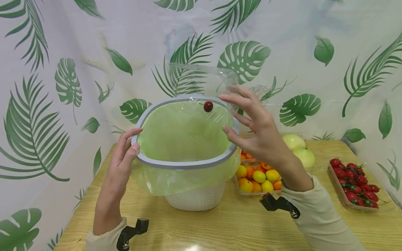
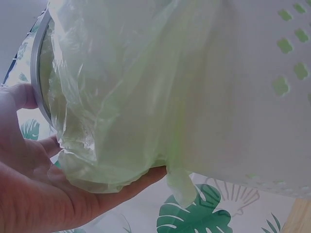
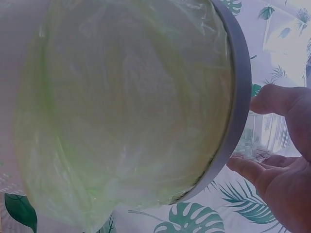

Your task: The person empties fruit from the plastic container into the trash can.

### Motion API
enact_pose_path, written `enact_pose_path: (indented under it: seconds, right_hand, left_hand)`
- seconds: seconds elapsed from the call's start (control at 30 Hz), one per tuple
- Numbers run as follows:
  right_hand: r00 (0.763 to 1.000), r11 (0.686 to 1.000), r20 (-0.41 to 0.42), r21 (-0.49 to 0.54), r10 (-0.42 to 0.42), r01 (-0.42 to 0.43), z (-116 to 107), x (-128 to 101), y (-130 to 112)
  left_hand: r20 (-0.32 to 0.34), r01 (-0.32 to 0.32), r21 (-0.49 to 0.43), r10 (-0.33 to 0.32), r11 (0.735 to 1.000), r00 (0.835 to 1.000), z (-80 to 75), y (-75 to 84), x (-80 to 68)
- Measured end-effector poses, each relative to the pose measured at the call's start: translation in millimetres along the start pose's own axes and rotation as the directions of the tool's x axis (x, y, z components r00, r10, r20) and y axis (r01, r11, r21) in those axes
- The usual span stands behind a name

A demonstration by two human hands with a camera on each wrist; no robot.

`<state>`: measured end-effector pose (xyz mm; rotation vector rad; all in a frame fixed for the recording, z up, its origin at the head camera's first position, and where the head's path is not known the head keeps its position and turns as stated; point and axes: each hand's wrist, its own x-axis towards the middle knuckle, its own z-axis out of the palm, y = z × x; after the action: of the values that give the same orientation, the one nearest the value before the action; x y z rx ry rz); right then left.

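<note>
A white perforated trash bin (image 1: 196, 197), lined with a light-green plastic bag (image 1: 157, 181), stands tilted with its mouth toward me. My left hand (image 1: 120, 160) grips its grey rim ring (image 1: 185, 164) at the left, thumb in front; the left wrist view shows fingers under the bag. At the rim's right side, my right hand (image 1: 255, 123) holds a clear plastic box (image 1: 201, 73) between thumb and fingers, tipped over the mouth. One dark red cherry (image 1: 208, 106) shows in front of the opening; whether it touches the box, I cannot tell. The bin's bottom inside is hidden.
Behind my right forearm, a clear tray (image 1: 258, 192) holds small orange and yellow fruits. Two pale green round fruits (image 1: 304, 157) lie beyond it. Farther right stands a clear box of red fruits (image 1: 355, 184). A leaf-patterned cloth (image 1: 292, 62) hangs behind the wooden table (image 1: 201, 230).
</note>
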<state>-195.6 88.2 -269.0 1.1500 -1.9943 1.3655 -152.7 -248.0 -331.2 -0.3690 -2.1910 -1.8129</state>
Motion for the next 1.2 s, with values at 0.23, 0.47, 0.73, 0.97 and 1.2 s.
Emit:
enact_pose_path:
  seconds: [0.23, 0.47, 0.73, 0.97, 1.2]
  right_hand:
    - [1.0, 1.0, 0.004, 0.006, 0.0, 0.0, 0, -1, 2]
    - [0.997, 0.986, -0.033, 0.152, 0.074, -0.068, -1, -9, 3]
    - [0.977, 0.832, -0.146, 0.553, 0.155, -0.049, -37, -46, -9]
    - [0.983, 0.748, -0.117, 0.663, 0.14, -0.028, -73, -89, -13]
    - [0.998, 0.616, -0.016, 0.788, 0.064, -0.027, -96, -130, -6]
  left_hand:
    - [0.0, 0.002, 0.001, -0.002, 1.0, 1.0, -0.7, 0.1, -0.4]
    - [-0.001, 0.008, 0.001, -0.008, 1.0, 1.0, -3.3, -1.4, -2.9]
    - [0.006, -0.012, -0.011, 0.012, 1.0, 1.0, -2.4, -2.5, 0.9]
    - [0.009, 0.001, -0.016, -0.001, 1.0, 1.0, -1.8, 0.3, -0.3]
    - [0.005, -0.006, -0.013, 0.006, 1.0, 1.0, 0.0, -0.1, -0.1]
